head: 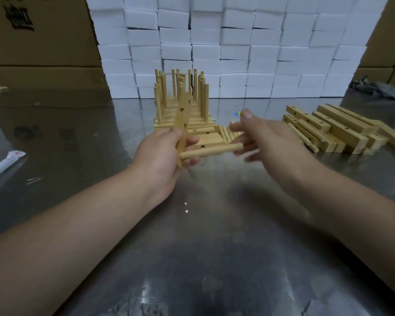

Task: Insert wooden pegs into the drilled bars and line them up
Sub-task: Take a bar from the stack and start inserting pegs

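My left hand (162, 153) grips a drilled wooden bar (183, 126) held nearly upright above the steel table. A wooden peg (211, 151) sticks out sideways to the right from the bar's lower hole. My right hand (260, 137) is blurred, fingers spread, just at the peg's free end; whether it touches the peg I cannot tell. Behind the hands stands a row of finished bars (183, 124) with upright pegs (183, 92). Loose pegs (227, 133) lie right of that row, partly hidden by my right hand.
A pile of drilled bars (338, 128) lies at the right on the steel table (203, 247). A wall of white boxes (226, 46) stands behind. Cardboard cartons (37, 42) rise at left. A white wrapped object (5, 163) lies at the left edge.
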